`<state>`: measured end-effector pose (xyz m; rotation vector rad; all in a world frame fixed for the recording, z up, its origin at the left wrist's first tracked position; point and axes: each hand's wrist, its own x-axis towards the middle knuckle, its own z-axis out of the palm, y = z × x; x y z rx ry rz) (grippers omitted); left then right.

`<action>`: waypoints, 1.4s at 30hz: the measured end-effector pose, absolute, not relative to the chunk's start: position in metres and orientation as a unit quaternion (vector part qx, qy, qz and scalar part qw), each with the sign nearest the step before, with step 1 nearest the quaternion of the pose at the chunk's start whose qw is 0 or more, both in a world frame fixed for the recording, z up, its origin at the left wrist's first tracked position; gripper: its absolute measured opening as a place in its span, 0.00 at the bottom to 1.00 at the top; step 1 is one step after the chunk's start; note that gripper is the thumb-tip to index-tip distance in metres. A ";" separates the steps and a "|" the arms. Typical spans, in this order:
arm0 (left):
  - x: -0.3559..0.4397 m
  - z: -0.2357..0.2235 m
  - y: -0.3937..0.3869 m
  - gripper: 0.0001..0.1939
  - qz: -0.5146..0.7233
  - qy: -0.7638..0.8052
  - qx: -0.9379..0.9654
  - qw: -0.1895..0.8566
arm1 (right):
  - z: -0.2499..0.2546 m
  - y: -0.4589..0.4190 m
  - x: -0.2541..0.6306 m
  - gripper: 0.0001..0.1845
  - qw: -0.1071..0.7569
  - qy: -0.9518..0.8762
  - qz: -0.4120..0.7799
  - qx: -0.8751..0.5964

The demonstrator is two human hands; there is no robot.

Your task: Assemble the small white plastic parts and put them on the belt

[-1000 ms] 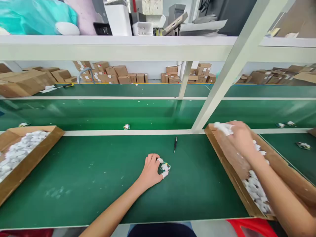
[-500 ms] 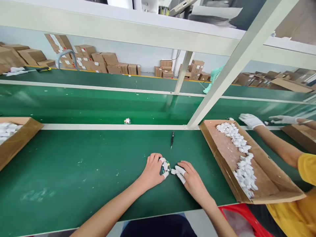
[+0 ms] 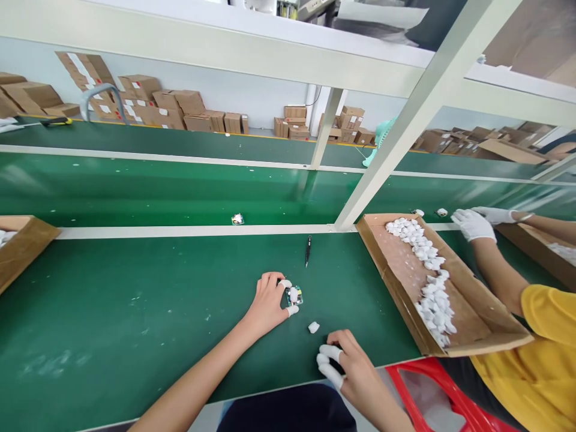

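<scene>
My left hand (image 3: 269, 305) has thumb and forefinger, both in white finger cots, closed on the edges of a small circuit board (image 3: 294, 295). A white lump sits on the board among its parts. On the green table, below and right of the board, lies a loose white lump (image 3: 314, 327), touched by neither hand. My right hand (image 3: 353, 369) is near the table's front edge, just below that lump. Its white-cotted fingers are bent with a gap between them, and I see nothing held there. A black pen-like tool (image 3: 308, 251) lies beyond the board.
An open cardboard tray (image 3: 483, 327) with many white lumps stands at right; another carton (image 3: 33, 249) is at left. A second circuit board (image 3: 237, 219) lies past the metal rail. A slanted post (image 3: 396, 144) rises behind. A co-worker's gloved hands (image 3: 474, 225) are at right.
My right hand has let go of the small white lump and drawn back toward the table's front edge. The lump now lies on the table. My left hand keeps hold of the board.
</scene>
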<state>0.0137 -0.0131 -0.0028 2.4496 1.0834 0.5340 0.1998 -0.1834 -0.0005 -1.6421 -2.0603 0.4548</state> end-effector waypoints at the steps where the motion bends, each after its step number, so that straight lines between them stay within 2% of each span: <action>1: 0.013 -0.002 -0.012 0.17 0.192 0.390 0.877 0.205 | -0.001 -0.180 0.193 0.06 0.242 -0.742 0.182 -0.598; 4: 0.010 0.000 -0.010 0.18 0.190 0.384 0.879 0.211 | -0.007 -0.162 0.181 0.06 0.272 -0.731 0.172 -0.602; 10: 0.009 -0.001 -0.012 0.18 0.186 0.352 0.894 0.208 | 0.000 -0.120 0.200 0.10 0.315 -0.688 0.038 -0.653; 15: 0.013 -0.003 -0.018 0.19 0.193 0.331 0.900 0.208 | 0.011 -0.097 0.187 0.09 0.238 -0.745 0.026 -0.623; 19: 0.013 -0.006 -0.019 0.19 0.200 0.328 0.898 0.216 | 0.009 -0.094 0.176 0.09 0.211 -0.761 0.067 -0.610; 23: 0.012 -0.007 -0.018 0.19 0.204 0.325 0.897 0.220 | 0.012 -0.083 0.187 0.07 0.202 -0.720 0.202 -0.633; 29: 0.012 -0.005 -0.016 0.14 0.205 0.313 0.899 0.229 | 0.019 -0.055 0.198 0.08 0.074 -0.667 0.376 -0.639; 32: 0.012 -0.005 -0.015 0.13 0.206 0.310 0.899 0.231 | 0.020 -0.053 0.191 0.07 0.029 -0.660 0.360 -0.659; 35: 0.012 -0.006 -0.016 0.13 0.210 0.313 0.898 0.229 | 0.021 -0.055 0.185 0.06 0.032 -0.685 0.280 -0.672; 40: 0.012 -0.005 -0.016 0.13 0.208 0.318 0.897 0.228 | 0.021 -0.052 0.178 0.09 -0.014 -0.673 0.349 -0.651; 42: 0.012 -0.005 -0.015 0.12 0.211 0.317 0.897 0.224 | 0.020 -0.050 0.174 0.08 -0.022 -0.698 0.271 -0.662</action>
